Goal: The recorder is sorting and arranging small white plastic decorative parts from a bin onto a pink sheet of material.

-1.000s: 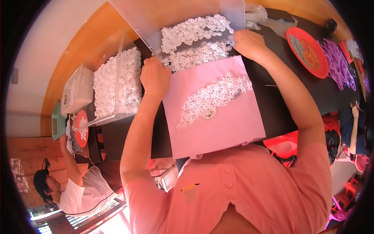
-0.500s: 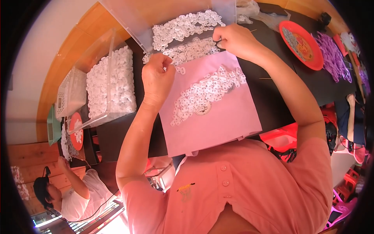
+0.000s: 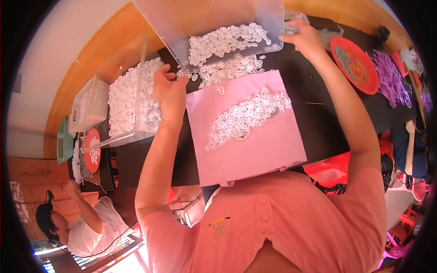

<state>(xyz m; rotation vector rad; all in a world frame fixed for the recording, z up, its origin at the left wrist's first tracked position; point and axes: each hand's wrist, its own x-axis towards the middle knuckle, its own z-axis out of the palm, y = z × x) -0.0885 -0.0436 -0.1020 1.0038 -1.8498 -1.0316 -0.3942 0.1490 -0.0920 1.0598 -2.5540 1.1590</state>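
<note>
Several small white plastic pieces with holes lie in a band across a pink bag point(image 3: 246, 159), which rests flat at the table's near edge. Beyond it, a loose heap of the same white pieces point(image 3: 227, 72) spreads in front of a clear plastic bin point(image 3: 214, 13) that holds more of them. My left hand point(image 3: 169, 93) is open beside the bin's near left corner, thumb and fingers apart. At the bin's right side is my right hand point(image 3: 306, 43), also open, its thumb and forefinger apart by the bin's edge; whether they touch it I cannot tell.
On the left stands a clear box point(image 3: 123, 139) full of white pieces, with a white basket point(image 3: 86, 102) beyond it. A red tray point(image 3: 374, 84) and purple strips point(image 3: 387, 75) lie at the right. A co-worker point(image 3: 93, 227) sits at lower left; another person's arm shows at right.
Both hands have spread apart from the loose heap, the left toward the bin's left side and the right toward its right side. Their closed fingers have opened. The whole view has shifted slightly.
</note>
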